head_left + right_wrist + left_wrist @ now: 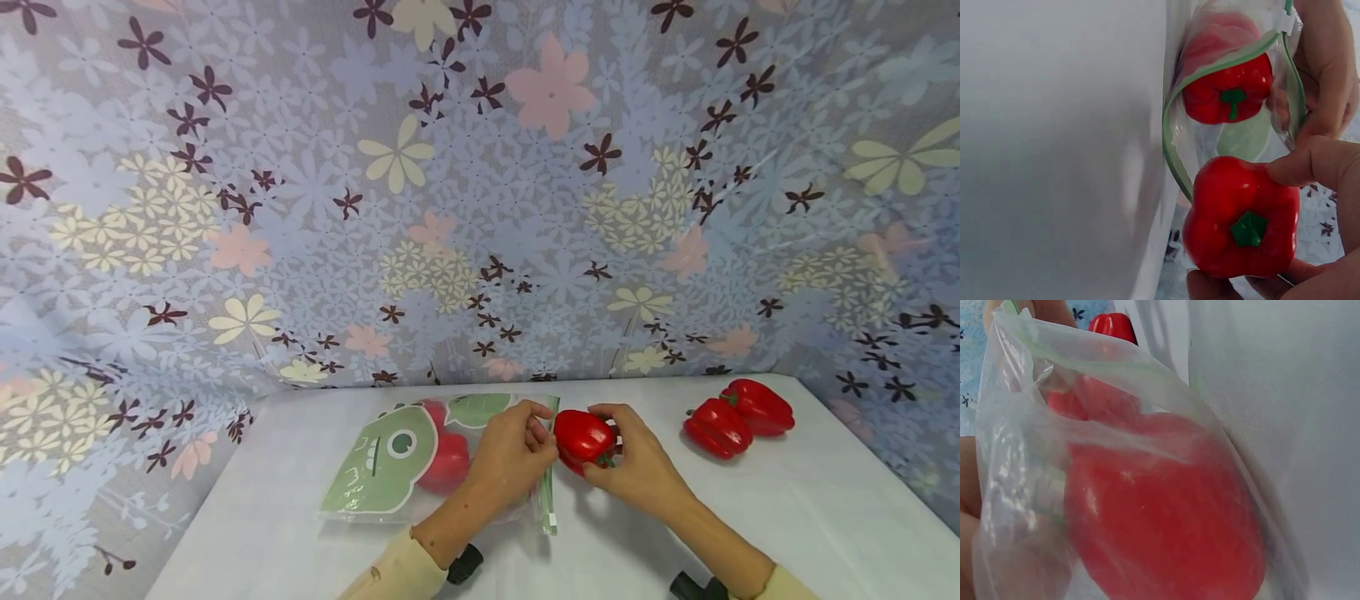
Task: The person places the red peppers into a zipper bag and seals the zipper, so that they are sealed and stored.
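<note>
My right hand (pixel 641 462) grips a red bell pepper (pixel 582 437), with thumb and fingers on its sides. In the right wrist view the green stem of this pepper (pixel 1241 215) faces the camera, right at the mouth of a clear zip bag. The zip bag (pixel 360 475) has a green cartoon print and lies to the left. My left hand (pixel 510 454) pinches the bag's edge beside its mouth, which gapes with a green zip strip (pixel 1172 156). Inside the bag, red bell peppers (pixel 1166 519) show through the plastic.
Two more red bell peppers (pixel 717 428) lie side by side at the right of the white table (pixel 825 500). A floral cloth (pixel 480 208) hangs behind the table. Dark wrist camera parts (pixel 465 564) sit beneath the forearms.
</note>
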